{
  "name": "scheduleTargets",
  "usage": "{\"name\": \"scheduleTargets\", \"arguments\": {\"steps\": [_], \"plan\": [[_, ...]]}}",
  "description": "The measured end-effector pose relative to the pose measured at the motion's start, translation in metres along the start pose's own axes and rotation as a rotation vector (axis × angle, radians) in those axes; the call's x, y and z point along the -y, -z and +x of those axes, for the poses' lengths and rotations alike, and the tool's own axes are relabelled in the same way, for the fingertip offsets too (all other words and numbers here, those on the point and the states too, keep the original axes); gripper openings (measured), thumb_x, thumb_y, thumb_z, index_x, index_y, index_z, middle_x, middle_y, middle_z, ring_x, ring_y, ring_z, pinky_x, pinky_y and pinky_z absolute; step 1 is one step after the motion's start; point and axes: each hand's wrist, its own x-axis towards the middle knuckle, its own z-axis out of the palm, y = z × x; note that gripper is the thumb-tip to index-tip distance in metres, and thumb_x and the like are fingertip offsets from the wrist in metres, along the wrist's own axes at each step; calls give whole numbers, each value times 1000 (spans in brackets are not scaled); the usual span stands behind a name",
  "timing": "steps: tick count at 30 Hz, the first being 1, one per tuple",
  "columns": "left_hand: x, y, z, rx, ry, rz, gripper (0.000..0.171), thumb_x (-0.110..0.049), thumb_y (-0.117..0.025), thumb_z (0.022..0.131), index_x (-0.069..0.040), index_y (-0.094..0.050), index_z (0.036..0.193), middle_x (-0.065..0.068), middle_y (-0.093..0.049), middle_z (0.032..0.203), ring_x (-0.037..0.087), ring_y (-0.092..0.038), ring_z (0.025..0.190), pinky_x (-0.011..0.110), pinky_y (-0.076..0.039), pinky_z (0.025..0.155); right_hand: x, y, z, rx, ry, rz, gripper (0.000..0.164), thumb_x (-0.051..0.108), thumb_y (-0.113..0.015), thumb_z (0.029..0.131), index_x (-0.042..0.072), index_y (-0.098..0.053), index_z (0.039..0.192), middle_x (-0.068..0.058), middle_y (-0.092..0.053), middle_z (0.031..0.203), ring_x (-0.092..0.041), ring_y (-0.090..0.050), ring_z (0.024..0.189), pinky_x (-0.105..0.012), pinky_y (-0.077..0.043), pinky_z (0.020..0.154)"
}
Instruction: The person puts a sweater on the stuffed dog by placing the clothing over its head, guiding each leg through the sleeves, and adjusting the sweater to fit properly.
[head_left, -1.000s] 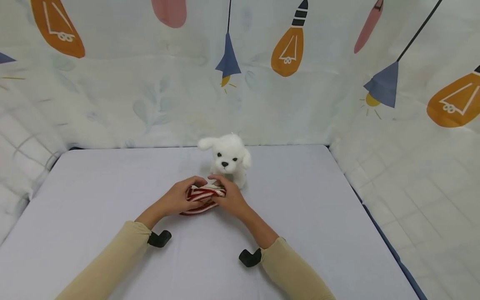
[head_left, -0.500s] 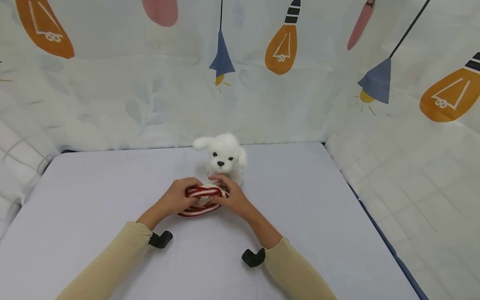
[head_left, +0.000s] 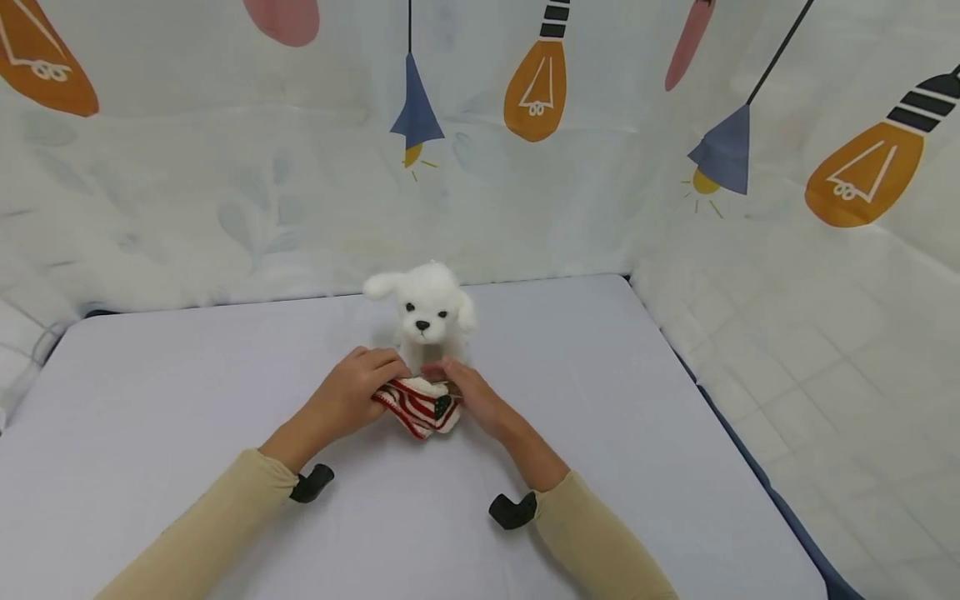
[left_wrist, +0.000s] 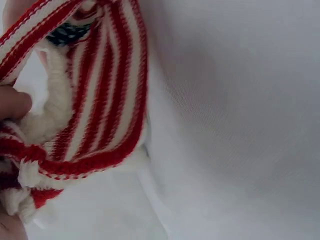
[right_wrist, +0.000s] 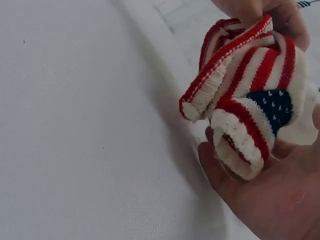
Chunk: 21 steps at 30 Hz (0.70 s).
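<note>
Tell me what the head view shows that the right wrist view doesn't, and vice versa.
Only the head view: beige sleeves, the whole face of the toy dog, blue lamps on the backdrop.
Only the right wrist view: the open end of the white cuff on the striped garment, and clear white marks on its blue patch.
Both: the garment, left hand, right hand and table.

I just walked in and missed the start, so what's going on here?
A person is handling a small striped knit garment, red and white with a dark blue patch. The left hand grips its edge, while the right hand sits open under a white cuff. The garment is in the hands, not on the white plush dog, which stands just beyond them on the table, facing the person.
</note>
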Motion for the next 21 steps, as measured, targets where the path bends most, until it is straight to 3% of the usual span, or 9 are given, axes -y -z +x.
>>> {"name": "scheduleTargets", "arguments": {"steps": [3, 5, 10, 13, 14, 16, 18, 21], "plan": [[-7, 2, 4, -72, -143, 61, 37, 14, -69, 62, -8, -70, 93, 6, -64, 91, 22, -62, 85, 37, -49, 73, -3, -1, 2, 58, -54, 74, 63, 50, -21, 104, 6, -50, 139, -17, -56, 137, -22, -56, 123, -29, -46, 98], [-12, 4, 7, -99, -199, 91, 37, 14, -70, 63, -6, -71, 95, 7, -63, 89, 22, -62, 84, 37, -50, 74, -4, -4, 2, 112, -92, 131, 66, 54, -22, 102, 6, -48, 140, -19, -55, 137, -20, -60, 116, -28, -49, 94], [-19, 7, 10, -164, -263, 118, 39, 9, -80, 61, -7, -71, 95, 7, -63, 89, 22, -62, 83, 37, -50, 76, -6, -10, 0, 334, -100, 306, 79, 66, -20, 97, 5, -40, 144, -25, -55, 132, -20, -67, 100, -34, -54, 84], [-19, 8, 10, -190, -270, 113, 22, 4, -74, 74, -5, -69, 94, 9, -64, 91, 23, -62, 85, 38, -50, 77, -8, -10, -1, 441, -41, 367, 71, 56, -25, 102, 0, -36, 144, -17, -61, 122, -20, -67, 97, -33, -54, 83], [-19, 9, 9, -195, -268, 116, 15, 3, -67, 81, -5, -68, 94, 9, -64, 91, 23, -62, 86, 39, -50, 77, -9, -10, -2, 442, -23, 368, 65, 49, -28, 103, -1, -36, 144, -11, -62, 120, -18, -67, 98, -31, -53, 84], [-18, 9, 9, -202, -262, 117, 17, -2, -51, 93, -4, -69, 94, 10, -64, 92, 24, -62, 86, 39, -50, 77, -10, -8, -2, 409, 17, 344, 52, 31, -34, 104, -2, -34, 145, -5, -61, 120, -11, -64, 101, -26, -52, 85], [-17, 10, 7, -205, -257, 118, 29, -7, -41, 99, -4, -69, 95, 10, -65, 92, 24, -62, 87, 40, -50, 77, -11, -6, -2, 358, 60, 294, 48, 14, -38, 101, -4, -34, 145, -11, -59, 127, -6, -61, 104, -23, -50, 86], [-16, 9, 4, -198, -256, 121, 30, -9, -40, 98, -4, -69, 95, 10, -65, 94, 24, -63, 87, 40, -50, 77, -10, -3, -1, 291, 100, 188, 45, 5, -44, 97, -5, -40, 141, -24, -55, 131, -4, -60, 102, -21, -50, 84]]}}
